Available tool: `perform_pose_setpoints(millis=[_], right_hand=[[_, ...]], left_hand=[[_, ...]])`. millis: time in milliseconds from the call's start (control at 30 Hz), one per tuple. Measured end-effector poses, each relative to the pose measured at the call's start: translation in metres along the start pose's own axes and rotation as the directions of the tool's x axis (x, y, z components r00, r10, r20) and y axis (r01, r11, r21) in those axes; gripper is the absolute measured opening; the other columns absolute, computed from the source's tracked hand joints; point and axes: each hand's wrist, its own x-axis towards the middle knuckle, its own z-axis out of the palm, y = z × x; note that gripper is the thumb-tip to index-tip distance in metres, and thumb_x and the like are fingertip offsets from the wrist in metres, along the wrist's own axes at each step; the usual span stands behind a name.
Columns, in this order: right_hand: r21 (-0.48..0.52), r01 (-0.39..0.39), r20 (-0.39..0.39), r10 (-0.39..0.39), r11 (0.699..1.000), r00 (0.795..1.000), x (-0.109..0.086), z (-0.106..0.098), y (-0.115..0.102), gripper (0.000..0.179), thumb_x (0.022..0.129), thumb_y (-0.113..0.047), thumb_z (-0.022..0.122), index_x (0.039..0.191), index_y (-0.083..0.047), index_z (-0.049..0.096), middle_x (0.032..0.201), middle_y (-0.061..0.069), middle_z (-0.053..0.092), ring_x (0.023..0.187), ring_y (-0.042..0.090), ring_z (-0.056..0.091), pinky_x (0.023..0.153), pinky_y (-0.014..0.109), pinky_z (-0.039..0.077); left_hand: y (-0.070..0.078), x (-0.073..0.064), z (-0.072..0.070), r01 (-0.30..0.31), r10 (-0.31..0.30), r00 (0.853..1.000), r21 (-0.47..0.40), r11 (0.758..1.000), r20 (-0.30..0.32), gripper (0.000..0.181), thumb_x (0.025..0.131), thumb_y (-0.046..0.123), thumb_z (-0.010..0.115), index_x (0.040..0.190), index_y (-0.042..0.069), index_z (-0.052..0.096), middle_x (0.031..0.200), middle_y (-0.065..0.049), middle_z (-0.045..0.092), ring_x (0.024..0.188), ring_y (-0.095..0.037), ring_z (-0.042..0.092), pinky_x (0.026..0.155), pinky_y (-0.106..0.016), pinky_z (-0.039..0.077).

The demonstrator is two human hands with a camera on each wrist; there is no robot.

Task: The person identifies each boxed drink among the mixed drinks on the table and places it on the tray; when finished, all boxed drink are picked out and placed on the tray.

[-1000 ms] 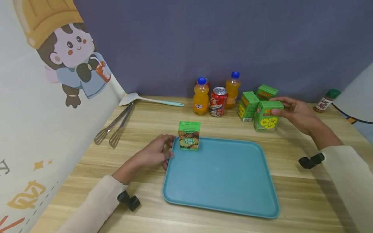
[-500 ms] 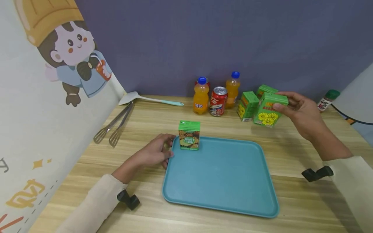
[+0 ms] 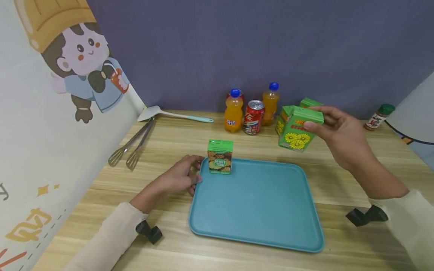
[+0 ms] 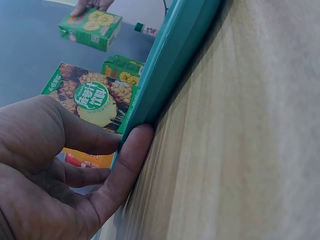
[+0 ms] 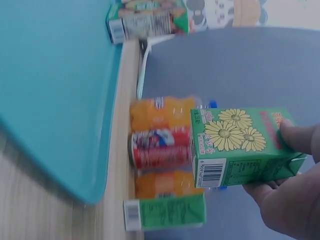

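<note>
My right hand (image 3: 342, 137) holds a green drink carton (image 3: 298, 131) with yellow flowers by its upper part, lifted above the table and slightly tilted. In the right wrist view the thumb lies on one face of the carton (image 5: 240, 140) and fingers are behind it. At the left rim of the teal tray (image 3: 257, 207), my left hand (image 3: 179, 177) pinches the edge. The left wrist view shows fingers of that hand (image 4: 65, 165) on both sides of the tray's rim (image 4: 165, 65). Another green carton (image 3: 220, 160), with a pineapple picture, stands upright in the tray's far left corner.
Behind the tray stand two orange drink bottles (image 3: 234, 113), a red can (image 3: 254, 118) and more green cartons (image 3: 282, 120), partly hidden. A white spatula (image 3: 176, 114) and metal tongs (image 3: 132, 145) lie at left. A green-capped jar (image 3: 378, 118) is at far right.
My right hand has lifted the flowered carton off the table and carried it left, toward the tray, in front of the other green cartons. The left hand and tray have stayed put.
</note>
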Motion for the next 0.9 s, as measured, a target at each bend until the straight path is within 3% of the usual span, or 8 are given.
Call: perform_pose_setpoints(millis=[167, 400, 767, 900], right_hand=[[-0.09, -0.006, -0.015, 0.005, 0.996, 1.0, -0.007, 0.021, -0.005, 0.051, 0.091, -0.001, 0.072, 0.139, -0.003, 0.056, 0.126, 0.001, 0.068, 0.107, 0.013, 0.067, 0.088, 0.018, 0.059], [-0.253, -0.046, -0.02, 0.043, 0.966, 0.999, -0.018, 0.046, -0.008, 0.05, 0.09, -0.01, 0.076, 0.137, -0.009, 0.059, 0.123, -0.002, 0.069, 0.106, 0.013, 0.068, 0.084, 0.018, 0.06], [-0.354, -0.034, 0.077, 0.065, 0.935, 0.995, -0.038, 0.085, -0.01, 0.048, 0.092, -0.017, 0.075, 0.136, -0.015, 0.059, 0.122, 0.005, 0.067, 0.104, 0.02, 0.067, 0.081, 0.023, 0.062], [-0.328, -0.02, 0.132, 0.066, 0.944, 0.989, -0.044, 0.099, -0.006, 0.047, 0.091, -0.019, 0.076, 0.135, -0.015, 0.059, 0.123, 0.008, 0.067, 0.105, 0.023, 0.067, 0.083, 0.026, 0.063]], left_hand=[[0.0, 0.0, 0.0, -0.004, 0.004, 1.0, -0.002, 1.0, 0.006, 0.062, 0.098, -0.007, 0.056, 0.153, 0.002, 0.03, 0.13, -0.021, 0.036, 0.074, -0.029, 0.064, 0.062, -0.042, 0.066], [0.001, 0.0, 0.0, 0.001, -0.001, 1.0, -0.001, 1.0, 0.005, 0.062, 0.097, -0.007, 0.056, 0.153, 0.002, 0.03, 0.13, -0.021, 0.037, 0.074, -0.029, 0.065, 0.063, -0.042, 0.066], [0.003, -0.002, -0.001, 0.0, 0.0, 1.0, -0.002, 1.0, 0.007, 0.062, 0.098, -0.006, 0.056, 0.154, 0.002, 0.03, 0.13, -0.021, 0.036, 0.075, -0.03, 0.064, 0.062, -0.043, 0.066], [0.003, -0.002, 0.0, -0.007, 0.007, 1.0, -0.003, 1.0, 0.008, 0.061, 0.098, -0.007, 0.055, 0.153, 0.001, 0.03, 0.13, -0.022, 0.036, 0.076, -0.029, 0.063, 0.062, -0.042, 0.066]])
